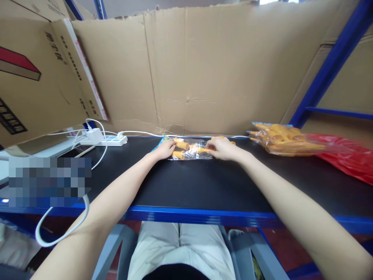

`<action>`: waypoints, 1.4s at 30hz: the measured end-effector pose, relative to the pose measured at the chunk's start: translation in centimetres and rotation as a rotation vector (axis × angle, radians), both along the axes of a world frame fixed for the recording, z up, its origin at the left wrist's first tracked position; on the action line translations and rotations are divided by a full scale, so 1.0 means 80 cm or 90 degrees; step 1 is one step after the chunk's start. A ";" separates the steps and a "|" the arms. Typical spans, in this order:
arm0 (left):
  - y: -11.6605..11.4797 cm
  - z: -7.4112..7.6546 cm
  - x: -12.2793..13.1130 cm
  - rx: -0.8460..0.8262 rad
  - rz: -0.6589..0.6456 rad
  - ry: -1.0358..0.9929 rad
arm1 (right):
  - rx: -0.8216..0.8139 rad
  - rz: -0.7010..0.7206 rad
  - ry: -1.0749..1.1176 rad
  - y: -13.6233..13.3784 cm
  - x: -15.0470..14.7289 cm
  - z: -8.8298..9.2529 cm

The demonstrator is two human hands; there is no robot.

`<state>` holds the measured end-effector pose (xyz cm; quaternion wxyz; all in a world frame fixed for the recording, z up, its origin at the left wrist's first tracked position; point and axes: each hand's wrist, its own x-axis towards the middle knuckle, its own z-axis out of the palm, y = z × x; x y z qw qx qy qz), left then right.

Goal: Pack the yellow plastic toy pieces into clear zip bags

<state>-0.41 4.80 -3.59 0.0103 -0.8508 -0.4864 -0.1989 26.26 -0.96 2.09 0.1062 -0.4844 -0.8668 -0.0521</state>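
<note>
A clear plastic bag (191, 156) of orange plastic pieces lies flat on the black tabletop in front of me, with a blue-green printed strip at its left end. My left hand (164, 150) grips that left end, fingers curled over the film. At the other end, my right hand (223, 149) is closed, its fingertips pinching the bag beside a thin orange piece (199, 149). Wider cup-like orange pieces (178, 155) show through the film near my left fingers. Some orange plastic also peeks out behind my right hand, partly hidden by it.
More bagged orange pieces (275, 138) are heaped at the right, against a red plastic bag (346, 155). To the left are a white power strip (112, 140), a charger (94, 136) and looping cables. Cardboard (204, 70) walls the back; a blue rail (189, 215) edges the table.
</note>
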 end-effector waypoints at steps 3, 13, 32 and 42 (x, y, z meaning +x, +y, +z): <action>-0.002 0.002 -0.001 -0.011 -0.001 0.000 | -0.040 0.013 0.057 0.001 0.002 0.003; -0.005 0.004 0.002 -0.070 -0.008 -0.100 | -0.128 0.077 0.200 0.024 0.001 -0.035; -0.021 0.010 0.022 -0.121 -0.063 -0.142 | -0.079 0.078 0.199 0.019 -0.014 -0.043; -0.015 0.004 0.022 -0.124 -0.045 -0.156 | -0.033 -0.155 0.007 0.018 -0.006 -0.030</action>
